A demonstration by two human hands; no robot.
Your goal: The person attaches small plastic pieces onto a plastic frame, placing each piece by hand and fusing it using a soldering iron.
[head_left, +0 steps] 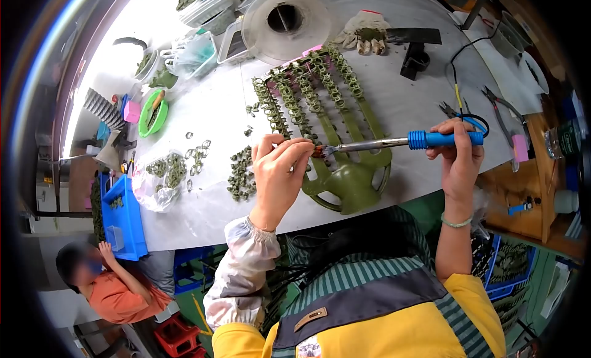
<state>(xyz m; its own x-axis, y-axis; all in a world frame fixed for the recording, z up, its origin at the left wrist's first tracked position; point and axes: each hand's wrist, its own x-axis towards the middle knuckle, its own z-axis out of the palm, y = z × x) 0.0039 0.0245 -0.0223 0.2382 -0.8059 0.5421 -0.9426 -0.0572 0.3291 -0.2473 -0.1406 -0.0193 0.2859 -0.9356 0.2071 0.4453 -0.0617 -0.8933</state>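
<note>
My right hand (pixel 458 149) grips the blue handle of a soldering iron (pixel 425 140), its metal shaft pointing left. At the shaft's tip, the pinched fingers of my left hand (pixel 280 170) hold something small, partly hidden and too small to name. Below and behind the tip lies an olive-green moulded frame (pixel 351 186), with a wide cup-like base and several long bars. Small green ring-like pieces (pixel 311 93) line the bars in rows. Left of my left hand, a pile of small green pieces (pixel 241 173) rests on the table.
A clear bag of green pieces (pixel 161 176), a green bowl (pixel 153 113) and a blue tray (pixel 123 216) are at left. A clear round container (pixel 286 19) and a glove (pixel 366 32) stand at the back. Pliers (pixel 502 115) lie right. Another person (pixel 117 284) sits at lower left.
</note>
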